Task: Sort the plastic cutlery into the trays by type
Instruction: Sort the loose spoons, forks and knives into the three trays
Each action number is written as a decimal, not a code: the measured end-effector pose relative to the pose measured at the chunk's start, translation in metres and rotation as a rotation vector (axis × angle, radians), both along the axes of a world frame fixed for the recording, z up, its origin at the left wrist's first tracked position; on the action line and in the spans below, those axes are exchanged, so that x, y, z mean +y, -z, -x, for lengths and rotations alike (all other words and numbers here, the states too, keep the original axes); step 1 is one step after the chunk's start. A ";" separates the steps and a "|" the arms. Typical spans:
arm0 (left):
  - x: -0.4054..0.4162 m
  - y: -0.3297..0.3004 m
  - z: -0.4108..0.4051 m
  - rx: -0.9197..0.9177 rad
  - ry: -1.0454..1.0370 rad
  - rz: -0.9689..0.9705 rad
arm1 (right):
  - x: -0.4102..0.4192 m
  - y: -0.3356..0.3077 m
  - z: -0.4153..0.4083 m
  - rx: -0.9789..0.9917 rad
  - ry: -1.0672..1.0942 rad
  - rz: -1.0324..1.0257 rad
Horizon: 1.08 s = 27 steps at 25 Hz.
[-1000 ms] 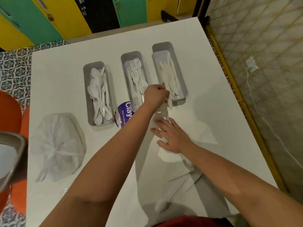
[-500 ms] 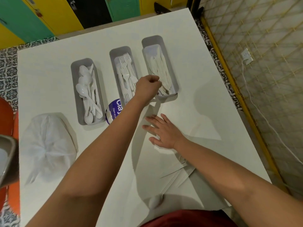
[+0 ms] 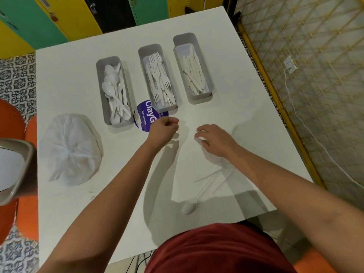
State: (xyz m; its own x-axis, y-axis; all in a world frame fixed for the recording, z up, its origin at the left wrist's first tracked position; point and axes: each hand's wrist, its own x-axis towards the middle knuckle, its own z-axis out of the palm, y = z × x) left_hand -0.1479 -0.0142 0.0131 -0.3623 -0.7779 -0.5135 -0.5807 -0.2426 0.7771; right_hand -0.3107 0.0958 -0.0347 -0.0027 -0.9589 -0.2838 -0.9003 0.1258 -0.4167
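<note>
Three grey trays stand in a row on the white table. The left tray (image 3: 100, 89) holds spoons (image 3: 113, 89), the middle tray (image 3: 150, 49) forks (image 3: 159, 81), and the right tray (image 3: 184, 39) knives (image 3: 194, 75). My left hand (image 3: 163, 129) hovers just below the fork tray, fingers curled into a fist with nothing seen in it. My right hand (image 3: 215, 139) rests on the table to its right, fingers curled over a small white plastic piece (image 3: 201, 137) whose type I cannot tell. Loose cutlery (image 3: 208, 181), including a spoon (image 3: 188, 208), lies near the front edge.
A round purple-labelled lid (image 3: 144, 118) lies between the spoon and fork trays. A knotted white plastic bag (image 3: 70, 150) sits at the left. A grey container (image 3: 23, 170) and an orange seat (image 3: 11, 119) are beyond the left edge. A wall with a socket and cable (image 3: 290, 66) runs along the right.
My left hand has pulled back from the knife tray to below the fork tray, and the knife it held is gone from it. My right hand's flat fingers have curled over a white piece.
</note>
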 end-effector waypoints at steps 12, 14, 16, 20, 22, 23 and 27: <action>0.108 0.016 -0.030 -0.237 0.740 0.118 | 0.099 -0.006 0.000 0.134 0.251 0.001; 0.120 0.015 -0.031 -0.310 0.878 0.208 | 0.107 -0.006 -0.003 0.143 0.266 -0.002; 0.127 0.020 -0.034 -0.378 1.020 0.320 | 0.111 -0.006 -0.004 0.138 0.291 0.015; 0.129 0.030 -0.040 -0.420 1.060 0.391 | 0.114 -0.008 -0.008 0.115 0.323 0.010; 0.128 0.031 -0.042 -0.422 1.046 0.442 | 0.115 -0.008 -0.009 0.111 0.334 0.007; 0.127 0.031 -0.043 -0.436 1.034 0.473 | 0.115 -0.008 -0.009 0.102 0.344 0.007; 0.123 0.033 -0.050 -0.492 0.955 0.520 | 0.114 -0.007 -0.013 0.075 0.358 -0.006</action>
State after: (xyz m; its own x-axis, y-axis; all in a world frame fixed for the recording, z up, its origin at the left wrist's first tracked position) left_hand -0.0977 0.1089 -0.0204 -0.7601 -0.4564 -0.4626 -0.6181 0.7274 0.2979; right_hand -0.2980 0.2103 -0.0281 -0.3584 -0.8920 -0.2756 -0.8269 0.4403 -0.3498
